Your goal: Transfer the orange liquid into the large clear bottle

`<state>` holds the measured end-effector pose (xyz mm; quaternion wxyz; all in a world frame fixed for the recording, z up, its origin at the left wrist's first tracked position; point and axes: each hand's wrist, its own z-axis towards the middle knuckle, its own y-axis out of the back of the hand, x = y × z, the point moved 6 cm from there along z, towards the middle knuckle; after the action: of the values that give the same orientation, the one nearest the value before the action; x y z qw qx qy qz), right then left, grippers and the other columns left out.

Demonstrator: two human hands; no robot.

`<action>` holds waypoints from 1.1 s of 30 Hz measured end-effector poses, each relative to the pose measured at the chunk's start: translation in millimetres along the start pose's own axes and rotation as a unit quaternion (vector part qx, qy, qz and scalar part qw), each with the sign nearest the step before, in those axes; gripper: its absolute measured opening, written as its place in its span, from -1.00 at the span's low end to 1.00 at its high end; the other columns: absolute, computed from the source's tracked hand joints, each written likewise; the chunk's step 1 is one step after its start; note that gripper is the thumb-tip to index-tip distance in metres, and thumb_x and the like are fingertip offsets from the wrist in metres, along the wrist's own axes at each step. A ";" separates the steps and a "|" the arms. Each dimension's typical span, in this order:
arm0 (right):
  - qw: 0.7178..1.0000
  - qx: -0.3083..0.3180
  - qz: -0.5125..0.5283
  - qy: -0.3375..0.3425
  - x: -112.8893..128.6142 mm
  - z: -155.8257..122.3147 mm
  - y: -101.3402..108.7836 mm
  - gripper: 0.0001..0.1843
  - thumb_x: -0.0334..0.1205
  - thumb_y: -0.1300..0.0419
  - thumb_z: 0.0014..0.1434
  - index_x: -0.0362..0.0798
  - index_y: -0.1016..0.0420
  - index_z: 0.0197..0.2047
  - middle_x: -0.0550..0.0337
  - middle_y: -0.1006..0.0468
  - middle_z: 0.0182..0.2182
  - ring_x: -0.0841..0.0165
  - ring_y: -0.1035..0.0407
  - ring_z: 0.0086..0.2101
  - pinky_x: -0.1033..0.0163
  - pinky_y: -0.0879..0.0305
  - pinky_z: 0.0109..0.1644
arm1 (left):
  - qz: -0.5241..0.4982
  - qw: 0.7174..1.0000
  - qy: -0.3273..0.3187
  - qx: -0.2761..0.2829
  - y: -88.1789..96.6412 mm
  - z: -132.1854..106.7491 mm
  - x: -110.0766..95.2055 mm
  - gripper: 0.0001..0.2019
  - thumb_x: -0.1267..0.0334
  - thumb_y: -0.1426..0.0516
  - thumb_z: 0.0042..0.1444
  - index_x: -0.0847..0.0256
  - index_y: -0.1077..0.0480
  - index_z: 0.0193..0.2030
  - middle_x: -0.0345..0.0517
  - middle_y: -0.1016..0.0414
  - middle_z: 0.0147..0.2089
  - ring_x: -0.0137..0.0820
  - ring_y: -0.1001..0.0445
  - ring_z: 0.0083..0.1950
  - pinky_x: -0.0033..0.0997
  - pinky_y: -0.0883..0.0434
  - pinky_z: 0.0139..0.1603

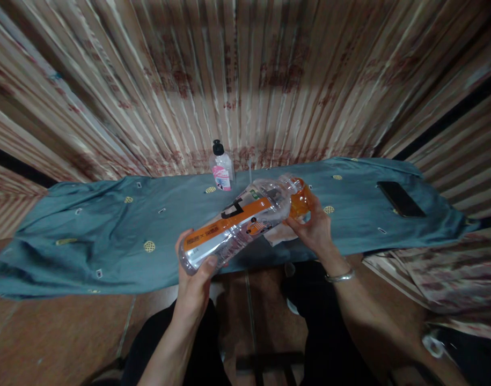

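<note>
A large clear plastic bottle (pixel 233 222) with an orange and white label lies tilted in the air above the cloth, its base low on the left and its neck up to the right. Around its base end, my left hand (pixel 195 273) is closed, thumb across the near side. My right hand (pixel 313 225) grips a see-through orange container (pixel 300 201) right at the bottle's mouth. Whether the two touch I cannot tell. Below my right hand lies a pale folded tissue or cloth (pixel 283 234), partly hidden.
A pump bottle (pixel 221 169) with a black top and pink label stands at the back of the green-blue covered table (pixel 108 225). On the right lies a black phone (pixel 400 199). Striped curtains (pixel 229 80) hang close behind the table.
</note>
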<state>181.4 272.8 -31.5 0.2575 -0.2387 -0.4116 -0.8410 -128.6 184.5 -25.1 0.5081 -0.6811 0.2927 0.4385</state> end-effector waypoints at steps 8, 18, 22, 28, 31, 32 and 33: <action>1.000 -0.012 -0.003 0.001 1.8 -0.5 0.0 0.01 0.43 -0.33 0.01 -0.12 -0.38 0.31 -0.19 -0.67 0.01 -0.06 -0.64 -0.08 -0.11 -0.61 -0.04 | 0.001 1.000 0.002 -0.002 1.1 0.1 0.8 -0.21 0.17 -0.50 -0.16 0.01 -0.28 0.21 -0.09 -0.60 0.04 -0.22 -0.59 -0.08 -0.34 -0.61 -0.32; 1.000 0.002 -0.004 0.008 -2.0 -0.7 -0.9 0.01 0.41 -0.33 0.04 -0.11 -0.33 0.35 -0.21 -0.63 0.09 -0.07 -0.59 0.01 -0.17 -0.56 0.08 | 0.000 1.000 -0.002 0.010 -0.3 -0.8 -0.5 -0.22 0.17 -0.50 -0.13 0.03 -0.26 0.21 -0.07 -0.58 0.07 -0.28 -0.58 -0.10 -0.37 -0.62 -0.30; 1.000 -0.001 -0.013 0.005 -2.1 -1.0 -0.3 0.00 0.41 -0.33 0.03 -0.10 -0.34 0.34 -0.19 -0.65 0.06 -0.05 -0.62 -0.04 -0.11 -0.59 0.01 | 0.000 1.000 -0.002 0.010 -0.8 -0.5 -0.1 -0.21 0.16 -0.50 -0.13 0.03 -0.25 0.22 -0.06 -0.58 0.06 -0.26 -0.58 -0.08 -0.36 -0.62 -0.30; 1.000 0.003 -0.012 0.005 1.0 -0.4 -0.4 0.00 0.39 -0.35 0.03 -0.10 -0.33 0.33 -0.20 -0.65 0.06 -0.06 -0.62 -0.03 -0.13 -0.59 0.02 | 0.002 1.000 -0.006 0.011 -0.8 -0.7 0.4 -0.21 0.16 -0.50 -0.12 0.03 -0.25 0.23 -0.03 -0.57 0.09 -0.27 -0.58 -0.08 -0.40 -0.60 -0.32; 1.000 -0.001 -0.009 0.009 1.8 -0.4 -0.3 -0.02 0.38 -0.34 0.04 -0.10 -0.34 0.33 -0.18 -0.65 0.07 -0.05 -0.62 -0.02 -0.12 -0.59 0.03 | 0.001 1.000 -0.003 0.007 -0.5 -0.9 0.6 -0.21 0.16 -0.50 -0.14 0.03 -0.26 0.22 -0.02 -0.57 0.11 -0.26 -0.58 -0.07 -0.40 -0.61 -0.30; 1.000 -0.002 -0.008 0.012 1.8 -0.5 -0.2 -0.03 0.38 -0.34 0.05 -0.09 -0.34 0.33 -0.17 -0.65 0.07 -0.04 -0.62 -0.02 -0.11 -0.59 0.03 | 0.001 1.000 -0.003 0.007 -0.4 -1.0 0.6 -0.21 0.16 -0.50 -0.13 0.03 -0.26 0.22 -0.02 -0.57 0.11 -0.26 -0.58 -0.06 -0.39 -0.61 -0.30; 1.000 -0.005 -0.007 0.014 1.8 -0.6 -0.1 -0.03 0.39 -0.33 0.05 -0.08 -0.34 0.34 -0.16 -0.66 0.06 -0.03 -0.62 -0.03 -0.10 -0.59 0.03 | 0.001 1.000 -0.002 0.007 -0.4 -1.1 0.8 -0.21 0.16 -0.50 -0.13 0.03 -0.26 0.22 -0.03 -0.57 0.11 -0.26 -0.58 -0.06 -0.38 -0.62 -0.28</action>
<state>179.9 271.9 -30.8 0.2561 -0.2255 -0.4054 -0.8481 -127.5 183.6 -25.5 0.5129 -0.6767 0.2949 0.4382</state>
